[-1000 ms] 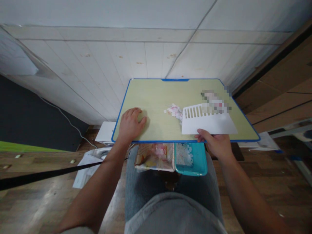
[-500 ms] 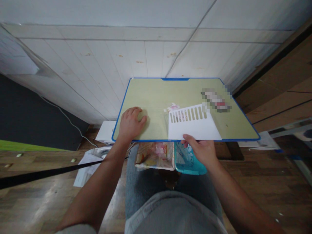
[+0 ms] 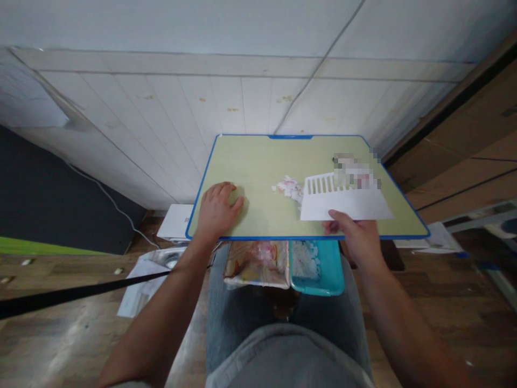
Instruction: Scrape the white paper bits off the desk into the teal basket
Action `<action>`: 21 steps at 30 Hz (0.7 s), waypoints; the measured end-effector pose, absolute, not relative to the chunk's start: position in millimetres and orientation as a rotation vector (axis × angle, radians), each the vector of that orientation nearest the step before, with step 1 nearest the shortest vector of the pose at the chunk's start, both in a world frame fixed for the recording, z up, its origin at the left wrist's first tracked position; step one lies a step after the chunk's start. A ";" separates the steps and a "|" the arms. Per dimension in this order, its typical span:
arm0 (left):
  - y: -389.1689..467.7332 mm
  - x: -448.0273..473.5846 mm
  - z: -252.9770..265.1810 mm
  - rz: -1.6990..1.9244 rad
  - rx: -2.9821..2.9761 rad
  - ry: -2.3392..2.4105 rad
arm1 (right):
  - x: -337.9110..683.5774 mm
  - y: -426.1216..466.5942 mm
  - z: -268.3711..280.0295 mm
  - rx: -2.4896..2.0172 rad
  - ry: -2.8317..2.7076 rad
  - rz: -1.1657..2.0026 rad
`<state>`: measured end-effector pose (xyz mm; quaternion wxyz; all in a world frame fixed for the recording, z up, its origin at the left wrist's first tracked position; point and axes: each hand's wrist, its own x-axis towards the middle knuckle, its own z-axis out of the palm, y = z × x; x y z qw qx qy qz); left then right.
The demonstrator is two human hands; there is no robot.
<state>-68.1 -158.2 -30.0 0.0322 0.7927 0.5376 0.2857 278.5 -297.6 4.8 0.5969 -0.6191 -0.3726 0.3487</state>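
Observation:
My right hand [image 3: 359, 234] pinches the near edge of a white sheet with a row of cut-out slots [image 3: 343, 206], thumb on top and fingers beneath. The sheet is held over the right part of a blue-edged, pale yellow-green board [image 3: 250, 161]. Left of the sheet lies a small heap of white and pinkish paper scraps [image 3: 290, 187], partly covered by its edge. My left hand [image 3: 220, 207] rests on the board's left side, fingers loosely curved and thumb apart, with nothing in it.
Below the board's near edge sit a teal plastic basket [image 3: 337, 269] holding white bits and a patterned box [image 3: 258, 277] with plastic inside. A blurred-out item [image 3: 355, 168] lies at the board's back right. The white panelled wall [image 3: 161, 118] stands behind.
My right hand has moved the slotted sheet to the right and lifted it off the near edge. More of the scrap heap now shows. My left hand stays put.

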 end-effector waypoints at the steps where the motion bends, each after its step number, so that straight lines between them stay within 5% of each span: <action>1: -157.9 -68.2 -30.2 0.876 2.440 1.661 | 290.3 -291.0 6.9 -1.451 -0.844 0.775; 8: -157.2 -68.5 -31.0 0.878 2.431 1.674 | 331.3 -247.0 4.4 -1.631 -0.803 0.779; 21: -157.2 -68.9 -33.3 0.871 2.462 1.699 | 257.2 -186.6 10.0 -1.520 -1.015 0.870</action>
